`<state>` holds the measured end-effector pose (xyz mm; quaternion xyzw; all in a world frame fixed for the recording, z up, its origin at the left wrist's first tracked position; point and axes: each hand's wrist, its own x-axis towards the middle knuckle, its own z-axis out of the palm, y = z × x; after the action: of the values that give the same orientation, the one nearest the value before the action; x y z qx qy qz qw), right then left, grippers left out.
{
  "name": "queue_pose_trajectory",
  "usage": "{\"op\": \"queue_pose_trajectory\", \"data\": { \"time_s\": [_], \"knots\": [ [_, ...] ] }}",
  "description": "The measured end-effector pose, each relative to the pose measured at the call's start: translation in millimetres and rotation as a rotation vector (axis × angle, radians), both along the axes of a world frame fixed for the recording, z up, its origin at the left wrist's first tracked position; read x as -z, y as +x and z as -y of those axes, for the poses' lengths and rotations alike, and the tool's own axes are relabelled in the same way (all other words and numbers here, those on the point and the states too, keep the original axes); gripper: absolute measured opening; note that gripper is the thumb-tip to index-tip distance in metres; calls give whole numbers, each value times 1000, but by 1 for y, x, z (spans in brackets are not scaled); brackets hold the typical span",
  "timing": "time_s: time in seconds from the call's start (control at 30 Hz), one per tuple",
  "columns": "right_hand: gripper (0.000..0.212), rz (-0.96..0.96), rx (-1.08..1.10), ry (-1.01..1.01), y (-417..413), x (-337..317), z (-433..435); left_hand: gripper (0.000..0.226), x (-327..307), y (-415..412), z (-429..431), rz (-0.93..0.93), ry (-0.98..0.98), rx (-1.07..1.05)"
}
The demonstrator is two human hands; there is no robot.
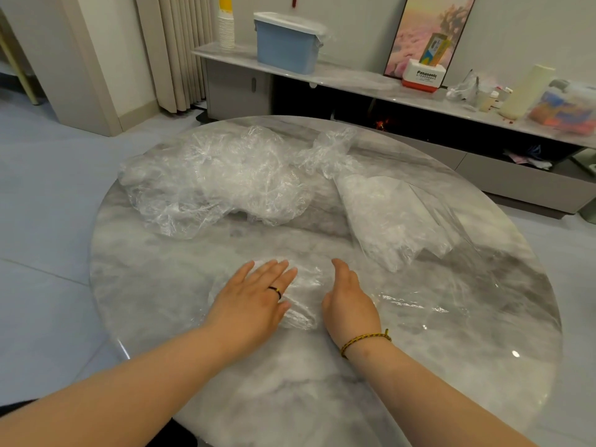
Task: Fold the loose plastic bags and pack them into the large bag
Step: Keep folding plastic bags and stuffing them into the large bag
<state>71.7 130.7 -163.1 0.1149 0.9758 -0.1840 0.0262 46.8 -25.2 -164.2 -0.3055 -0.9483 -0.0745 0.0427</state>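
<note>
A clear plastic bag (304, 296) lies flat on the round marble table (290, 398), between my two hands. My left hand (251, 301) rests palm down on its left part, fingers spread. My right hand (350, 301) stands on its edge against the bag's right side, fingers straight. A crumpled heap of loose clear bags (213, 179) sits at the far left of the table. A larger clear bag (387, 214) with folded bags inside lies at the far right, its knotted-looking top (329, 150) crumpled.
Behind the table runs a low marble-topped cabinet (354, 80) with a blue lidded bin (287, 43), a stack of paper cups (225, 30), a Panasonic box (422, 77) and other items. Grey floor surrounds the table.
</note>
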Motion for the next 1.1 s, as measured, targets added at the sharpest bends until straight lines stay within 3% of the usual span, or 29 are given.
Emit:
{"op": "queue_pose_trajectory", "data": {
  "time_s": [0.07, 0.17, 0.3, 0.4, 0.53, 0.6, 0.7, 0.77, 0.87, 0.93, 1.03, 1.1],
  "knots": [
    [60, -51, 2, 69, -2, 1, 3, 77, 2, 0, -5, 131, -48, -38],
    [46, -377, -100, 246, -8, 7, 8, 104, 16, -4, -7, 199, -76, -35],
    [52, -219, -343, 341, -10, 15, 19, 109, 26, -4, -11, 247, -94, -25],
    [51, -141, -362, 311, -10, 24, 13, 109, 28, -3, -11, 305, -97, -17],
    [97, -11, -390, 178, -9, 27, 7, 96, 27, -5, -12, 345, -107, -13],
    [104, 35, -392, 142, -9, 26, 4, 87, 26, -5, -12, 346, -125, -20],
    [104, 14, -406, 121, -10, 27, 4, 106, 27, -5, -12, 341, -141, -9],
    [98, 0, -418, 92, -9, 28, 4, 102, 26, -6, -13, 348, -140, -11],
    [63, -13, -372, 32, -7, 25, 3, 63, 14, -8, -13, 369, -103, -23],
    [59, -200, -320, 56, -5, 23, 4, 55, 5, -13, -8, 267, -34, -39],
    [30, -430, -370, 49, -4, 8, 4, 46, -5, -22, 3, 129, -1, -88],
    [25, -356, -469, 96, -2, -5, 7, 33, -8, -27, 9, 157, -47, -123]
  ]
}}
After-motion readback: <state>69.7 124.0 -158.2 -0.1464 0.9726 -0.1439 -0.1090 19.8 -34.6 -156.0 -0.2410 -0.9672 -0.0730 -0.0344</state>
